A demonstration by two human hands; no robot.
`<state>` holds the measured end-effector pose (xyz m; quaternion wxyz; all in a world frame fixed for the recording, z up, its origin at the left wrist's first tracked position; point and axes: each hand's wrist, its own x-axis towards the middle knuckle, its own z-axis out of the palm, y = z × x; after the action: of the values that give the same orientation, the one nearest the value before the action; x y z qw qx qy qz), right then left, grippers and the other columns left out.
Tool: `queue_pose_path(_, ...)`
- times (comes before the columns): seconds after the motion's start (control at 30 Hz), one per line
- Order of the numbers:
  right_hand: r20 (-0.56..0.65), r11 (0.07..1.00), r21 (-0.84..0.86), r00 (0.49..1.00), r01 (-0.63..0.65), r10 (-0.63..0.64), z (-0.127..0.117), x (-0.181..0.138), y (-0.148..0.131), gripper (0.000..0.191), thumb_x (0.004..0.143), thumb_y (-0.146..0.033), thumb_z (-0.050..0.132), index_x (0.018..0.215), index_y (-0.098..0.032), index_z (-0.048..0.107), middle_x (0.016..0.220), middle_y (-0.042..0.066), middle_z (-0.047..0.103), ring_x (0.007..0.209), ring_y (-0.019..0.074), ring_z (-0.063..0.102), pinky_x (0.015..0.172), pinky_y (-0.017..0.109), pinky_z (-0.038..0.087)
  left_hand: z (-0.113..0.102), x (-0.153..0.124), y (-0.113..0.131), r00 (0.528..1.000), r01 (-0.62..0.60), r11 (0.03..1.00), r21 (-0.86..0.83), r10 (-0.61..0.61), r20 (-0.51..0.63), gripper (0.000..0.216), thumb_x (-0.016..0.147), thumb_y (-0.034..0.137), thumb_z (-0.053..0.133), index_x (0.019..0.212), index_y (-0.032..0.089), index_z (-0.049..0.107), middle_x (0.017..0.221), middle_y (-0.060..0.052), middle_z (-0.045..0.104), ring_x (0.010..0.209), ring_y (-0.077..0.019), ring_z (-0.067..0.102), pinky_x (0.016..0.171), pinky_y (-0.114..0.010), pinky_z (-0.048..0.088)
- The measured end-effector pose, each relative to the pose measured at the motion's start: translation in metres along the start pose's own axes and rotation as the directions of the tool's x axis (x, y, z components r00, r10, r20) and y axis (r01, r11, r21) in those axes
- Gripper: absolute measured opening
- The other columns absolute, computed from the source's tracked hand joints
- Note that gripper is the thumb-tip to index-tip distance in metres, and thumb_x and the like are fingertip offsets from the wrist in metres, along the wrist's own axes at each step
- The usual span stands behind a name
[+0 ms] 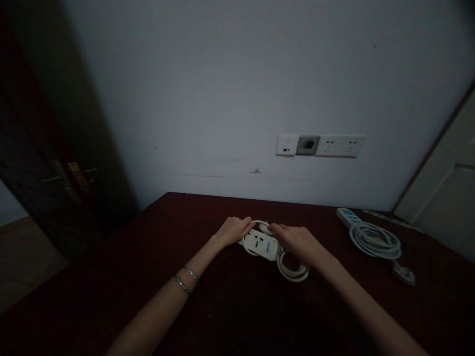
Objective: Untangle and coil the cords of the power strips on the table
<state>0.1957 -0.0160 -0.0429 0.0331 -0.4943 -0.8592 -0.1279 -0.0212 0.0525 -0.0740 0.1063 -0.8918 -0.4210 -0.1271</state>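
A white power strip [261, 245] with sockets and blue lettering lies on the dark red table between my hands. Its white cord [293, 273] is looped in coils at the strip's right end, and a stretch of it arches behind the strip from one hand to the other. My left hand [234, 229] is closed on that cord at the strip's left end, covering part of it. The fingers of my right hand [297, 241] are closed on the cord by a pale piece, perhaps the plug, at the strip's back right. My fingertips are partly hidden.
Farther right on the table [208, 306] lies a second power strip [348, 216] with a coiled cord [374, 241] and a plug [403, 273]. Wall sockets [339, 146] sit above the table's back edge. A dark door [37, 148] stands at left.
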Motion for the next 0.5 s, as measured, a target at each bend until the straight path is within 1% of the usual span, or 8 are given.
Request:
queue_pose_path(0.13, 0.005, 0.998, -0.034, 0.999, -0.046, 0.046, -0.0011, 0.0014, -0.0006, 0.018, 0.089, -0.022, 0.037, 0.102, -0.020, 0.050, 0.087, 0.008, 0.066, 0.074, 0.0209, 0.065, 0.053, 0.025, 0.038, 0.0010, -0.0004, 0.0011, 1.000, 0.017, 1.000, -0.003, -0.017, -0.015, 0.044, 0.094, 0.046, 0.018, 0.096, 0.020, 0.054, 0.077, -0.006, 0.067, 0.069, -0.0184, 0.064, 0.063, -0.026, 0.044)
queue_pose_path(0.23, 0.013, 0.994, -0.068, 0.996, -0.086, 0.087, -0.0008, 0.0027, -0.0022, 0.020, 0.088, -0.019, 0.037, 0.103, -0.019, 0.050, 0.081, 0.008, 0.067, 0.070, 0.0217, 0.065, 0.053, 0.025, 0.038, 0.0021, -0.0003, 0.0020, 0.999, 0.033, 0.999, 0.000, -0.033, -0.021, 0.044, 0.094, 0.046, 0.018, 0.097, 0.019, 0.053, 0.078, -0.006, 0.068, 0.069, -0.0180, 0.064, 0.063, -0.025, 0.044)
queue_pose_path(0.3, -0.001, 0.990, -0.065, 0.992, -0.129, 0.129, -0.0003, 0.0029, -0.0032, 0.023, 0.088, -0.019, 0.036, 0.107, -0.019, 0.048, 0.084, 0.008, 0.067, 0.071, 0.0216, 0.065, 0.054, 0.025, 0.038, 0.0021, -0.0002, 0.0022, 0.999, 0.042, 0.999, 0.002, -0.042, -0.017, 0.044, 0.094, 0.046, 0.018, 0.098, 0.019, 0.053, 0.078, -0.007, 0.068, 0.070, -0.0184, 0.064, 0.064, -0.025, 0.044)
queue_pose_path(0.37, -0.021, 0.987, -0.040, 0.987, -0.159, 0.158, 0.0005, 0.0027, -0.0035, 0.025, 0.091, -0.023, 0.033, 0.112, -0.019, 0.046, 0.089, 0.009, 0.067, 0.074, 0.0215, 0.065, 0.055, 0.024, 0.038, 0.0012, -0.0002, 0.0023, 0.999, 0.050, 0.999, 0.007, -0.050, -0.010, 0.044, 0.094, 0.046, 0.018, 0.099, 0.018, 0.052, 0.079, -0.008, 0.068, 0.072, -0.0191, 0.064, 0.064, -0.026, 0.044)
queue_pose_path(0.43, -0.024, 0.986, -0.018, 0.986, -0.163, 0.163, 0.0012, 0.0024, -0.0028, 0.026, 0.091, -0.024, 0.032, 0.113, -0.020, 0.045, 0.095, 0.010, 0.066, 0.077, 0.0211, 0.065, 0.056, 0.024, 0.038, -0.0005, -0.0002, 0.0026, 0.999, 0.054, 0.998, 0.013, -0.054, 0.001, 0.044, 0.094, 0.045, 0.017, 0.100, 0.019, 0.052, 0.079, -0.008, 0.068, 0.073, -0.0201, 0.065, 0.064, -0.026, 0.044)
queue_pose_path(0.5, -0.015, 0.987, -0.009, 0.987, -0.161, 0.161, 0.0019, 0.0023, -0.0012, 0.024, 0.090, -0.022, 0.033, 0.111, -0.020, 0.046, 0.097, 0.010, 0.065, 0.078, 0.0203, 0.065, 0.056, 0.023, 0.039, -0.0025, -0.0004, 0.0032, 0.998, 0.058, 0.998, 0.015, -0.058, 0.014, 0.045, 0.094, 0.046, 0.016, 0.101, 0.019, 0.051, 0.080, -0.008, 0.067, 0.074, -0.0214, 0.065, 0.064, -0.027, 0.044)
